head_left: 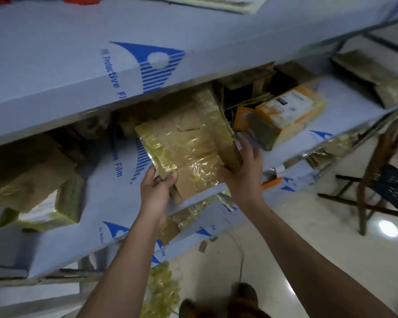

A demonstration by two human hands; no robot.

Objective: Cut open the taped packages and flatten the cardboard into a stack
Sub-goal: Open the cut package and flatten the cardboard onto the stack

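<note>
Both hands [200, 180] grip taped package [189, 143] at shelf [106, 184] edge.

Single head-worn camera looks steeply down, close over the shelf [97, 180]; edges blur, perhaps from motion.

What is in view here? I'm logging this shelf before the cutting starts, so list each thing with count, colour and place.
taped package: one, brown cardboard under yellowish tape, at the middle shelf's front edge, held in both hands
other taped packages: several, brown and yellowish, left on the same shelf and far right
orange and white box: one, right on the middle shelf
shelves: three levels visible, pale blue protective film with blue logos
tape scraps: a heap, yellowish, on the floor below
chair: one, dark wood, right on the floor
left hand: grips the package's near left corner
right hand: holds its right edge
</note>
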